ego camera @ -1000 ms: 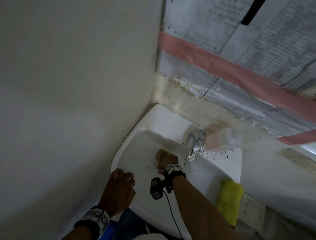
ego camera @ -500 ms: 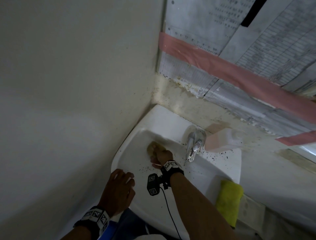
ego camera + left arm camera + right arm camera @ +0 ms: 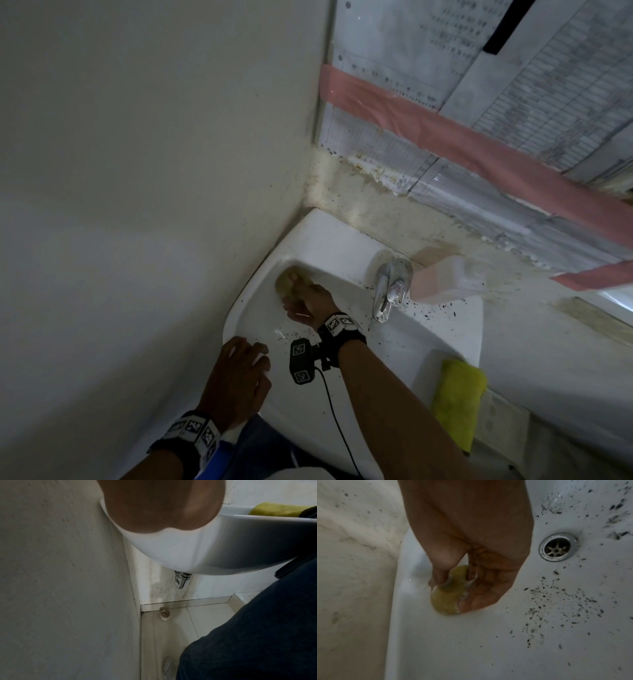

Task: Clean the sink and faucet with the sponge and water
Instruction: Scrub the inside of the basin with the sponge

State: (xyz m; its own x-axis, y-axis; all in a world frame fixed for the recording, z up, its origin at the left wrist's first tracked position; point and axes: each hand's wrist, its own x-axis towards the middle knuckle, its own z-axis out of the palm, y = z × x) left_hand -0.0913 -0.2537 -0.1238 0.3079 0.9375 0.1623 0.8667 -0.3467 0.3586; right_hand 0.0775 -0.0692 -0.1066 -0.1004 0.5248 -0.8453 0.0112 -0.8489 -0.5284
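Note:
A white corner sink (image 3: pixel 329 240) (image 3: pixel 471 649) (image 3: pixel 197 547) is speckled with black grit around its drain (image 3: pixel 557 547). My right hand (image 3: pixel 310 301) (image 3: pixel 471 561) grips a yellow sponge (image 3: pixel 287 282) (image 3: pixel 448 599) and presses it against the basin's far-left inner wall. The chrome faucet (image 3: pixel 390 291) stands to the right of that hand. My left hand (image 3: pixel 236 380) (image 3: pixel 161 504) rests on the sink's front-left rim, fingers spread and holding nothing.
A pale soap bottle (image 3: pixel 448 279) stands on the ledge beside the faucet. A yellow-green cloth (image 3: pixel 457 397) (image 3: pixel 278 511) lies on the sink's right corner. Walls close in on the left and behind. Below the basin are a chrome trap (image 3: pixel 181 579) and tiled floor (image 3: pixel 202 615).
My right hand has carried the sponge from near the faucet leftward and farther back to the basin's far-left wall. The left hand has stayed on the rim.

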